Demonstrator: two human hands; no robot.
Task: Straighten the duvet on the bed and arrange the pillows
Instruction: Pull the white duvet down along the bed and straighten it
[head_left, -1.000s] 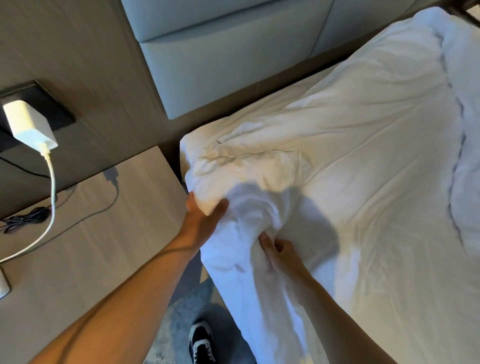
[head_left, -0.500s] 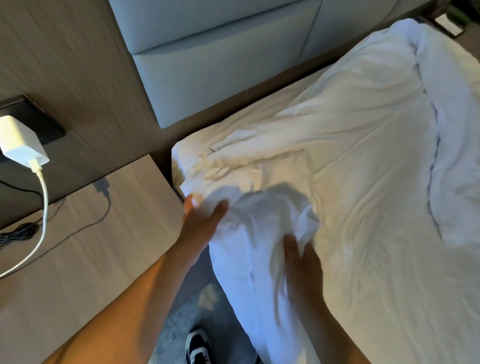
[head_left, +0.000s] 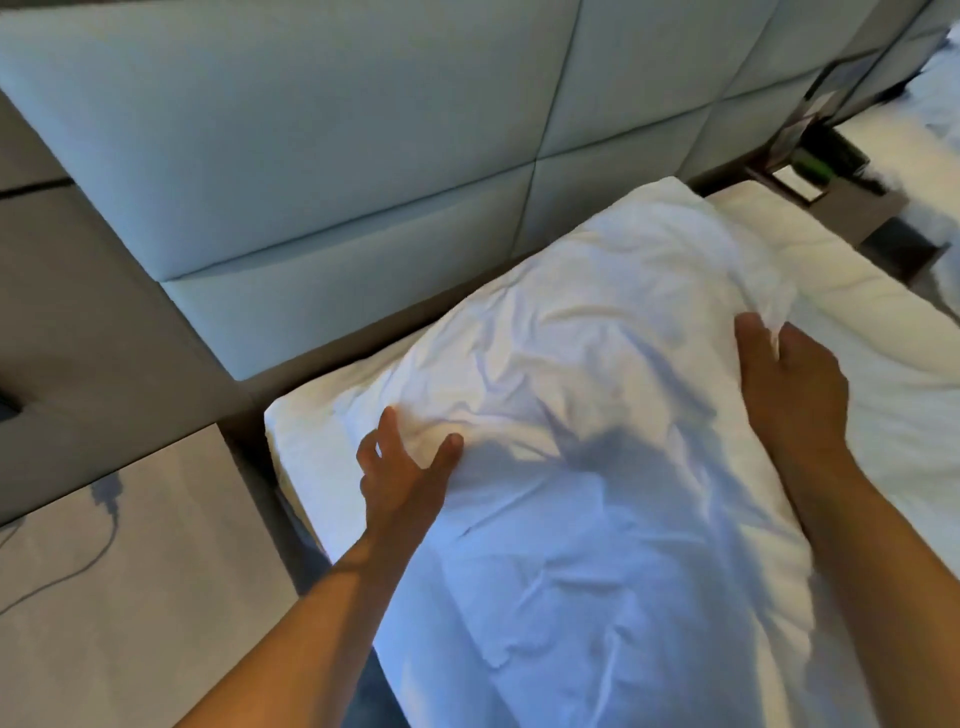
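We observe the white duvet (head_left: 597, 467) bunched and heavily creased at the head end of the bed, lying on the white mattress (head_left: 852, 291), which shows bare beyond it on the right and in a narrow strip at the near left corner. The far corner of the duvet reaches almost to the padded headboard (head_left: 322, 156), a pale grey-green surface divided by seams into large panels.

Our left hand (head_left: 402, 475) rests on the duvet's near left corner, fingers spread and slightly bent, thumb laid on the cloth; we see no fold caught between them. Our right hand (head_left: 789, 384) is at the duvet's right edge, with a fold of cloth pinched between thumb and fingers. The two hands are well apart, with the crumpled middle of the duvet between them. Shadow covers the part of the duvet nearest us.

To the left of the bed stands a light wood-grain bedside table (head_left: 130, 597), with a thin dark cable (head_left: 98, 535) trailing across its top. Behind it runs a brown wall panel (head_left: 104, 338). At the upper right, past the mattress, we note dark furniture (head_left: 831, 171), too blurred to identify. We can make out no pillow as distinct from the duvet.
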